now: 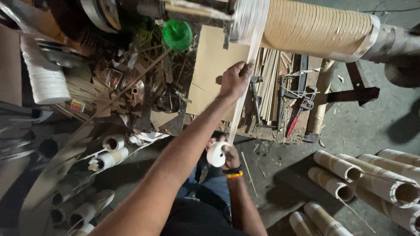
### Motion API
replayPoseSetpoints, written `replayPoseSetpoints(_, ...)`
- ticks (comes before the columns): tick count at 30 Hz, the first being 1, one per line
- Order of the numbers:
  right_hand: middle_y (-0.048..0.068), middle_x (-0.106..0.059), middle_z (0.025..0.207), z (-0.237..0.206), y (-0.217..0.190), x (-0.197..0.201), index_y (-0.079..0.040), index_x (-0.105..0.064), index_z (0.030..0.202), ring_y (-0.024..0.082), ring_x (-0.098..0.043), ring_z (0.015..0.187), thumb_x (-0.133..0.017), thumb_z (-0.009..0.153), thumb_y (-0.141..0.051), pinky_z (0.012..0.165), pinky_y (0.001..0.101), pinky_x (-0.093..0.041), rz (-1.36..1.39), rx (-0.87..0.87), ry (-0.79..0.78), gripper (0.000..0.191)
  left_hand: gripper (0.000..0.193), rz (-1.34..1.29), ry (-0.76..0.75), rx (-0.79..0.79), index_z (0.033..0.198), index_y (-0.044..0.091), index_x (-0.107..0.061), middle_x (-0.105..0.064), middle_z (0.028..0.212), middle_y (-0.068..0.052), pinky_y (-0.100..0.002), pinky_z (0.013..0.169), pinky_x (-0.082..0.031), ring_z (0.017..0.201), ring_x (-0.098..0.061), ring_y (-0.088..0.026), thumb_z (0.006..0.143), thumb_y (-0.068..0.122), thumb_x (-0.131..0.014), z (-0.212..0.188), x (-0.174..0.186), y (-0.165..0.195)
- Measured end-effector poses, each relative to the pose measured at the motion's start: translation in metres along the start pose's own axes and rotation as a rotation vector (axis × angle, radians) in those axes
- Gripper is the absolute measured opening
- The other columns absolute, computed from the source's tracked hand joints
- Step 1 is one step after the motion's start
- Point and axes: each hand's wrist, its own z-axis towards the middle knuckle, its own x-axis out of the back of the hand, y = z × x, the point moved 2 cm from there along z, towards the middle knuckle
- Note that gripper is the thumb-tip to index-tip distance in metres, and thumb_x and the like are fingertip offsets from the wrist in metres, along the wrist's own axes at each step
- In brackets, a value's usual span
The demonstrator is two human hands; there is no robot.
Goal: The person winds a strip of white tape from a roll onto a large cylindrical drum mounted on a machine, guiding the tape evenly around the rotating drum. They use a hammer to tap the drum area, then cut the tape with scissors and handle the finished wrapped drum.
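- The right hand [229,156], nearest the body and wearing wristbands, was closed around a small white tape roll [217,154] held low over the floor [271,183].
- The roll looked light and firm, best gripped by its rim or core; its loose strip seemed thin, limp and easily creased.
- The white strip [239,102] ran taut upward from the roll.
- The left hand [235,81], arm fully outstretched, pinched that strip just below the big ribbed cardboard tube [315,28], above the cluttered bench [210,65].
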Motion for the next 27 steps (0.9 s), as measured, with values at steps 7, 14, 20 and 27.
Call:
replayPoseSetpoints(7,0.016,-0.067,0.114,0.024,-0.016,0.005,-0.006,-0.057,0.116,0.031,-0.066,0.106,-0.078,0.087,-0.024,0.094,0.0461,-0.055,-0.026,0.0,0.039,0.04,0.041,0.07,-0.059,0.088,0.083,0.005,-0.064,-0.065,0.068,-0.014,-0.042,0.062,-0.05,0.062,-0.061,-0.026,0.101,0.041,-0.059,0.011,-0.002,0.014)
replayPoseSetpoints(14,0.015,-0.068,0.109,0.035,-0.037,-0.017,-0.002,-0.059,0.116,0.028,-0.07,0.1,-0.076,0.091,-0.018,0.091,0.0411,-0.058,-0.081,0.093,-0.012,0.034,0.046,0.191,0.121,-0.013,0.101,0.012,-0.074,-0.076,0.094,-0.017,-0.047,0.077,-0.057,0.087,-0.074,-0.036,0.102,0.049,-0.048,0.036,-0.004,0.057)
replayPoseSetpoints(20,0.012,-0.069,0.104,0.033,-0.063,-0.033,-0.002,-0.061,0.116,0.025,-0.071,0.097,-0.074,0.087,-0.019,0.089,0.0374,-0.059,-0.159,0.095,0.04,0.036,0.054,0.215,0.069,0.146,0.097,0.008,-0.075,-0.079,0.089,-0.015,-0.047,0.077,-0.059,0.08,-0.077,-0.032,0.102,0.054,-0.047,0.037,-0.003,0.08)
replayPoseSetpoints(27,0.015,-0.071,0.113,0.016,-0.05,-0.023,0.001,-0.065,0.126,0.025,-0.071,0.099,-0.076,0.086,-0.02,0.088,0.0382,-0.057,-0.275,0.155,0.166,0.046,0.054,0.208,0.065,0.065,0.094,0.012,-0.077,-0.076,0.084,-0.01,-0.043,0.073,-0.059,0.076,-0.074,-0.026,0.098,0.059,-0.052,0.03,0.001,0.082)
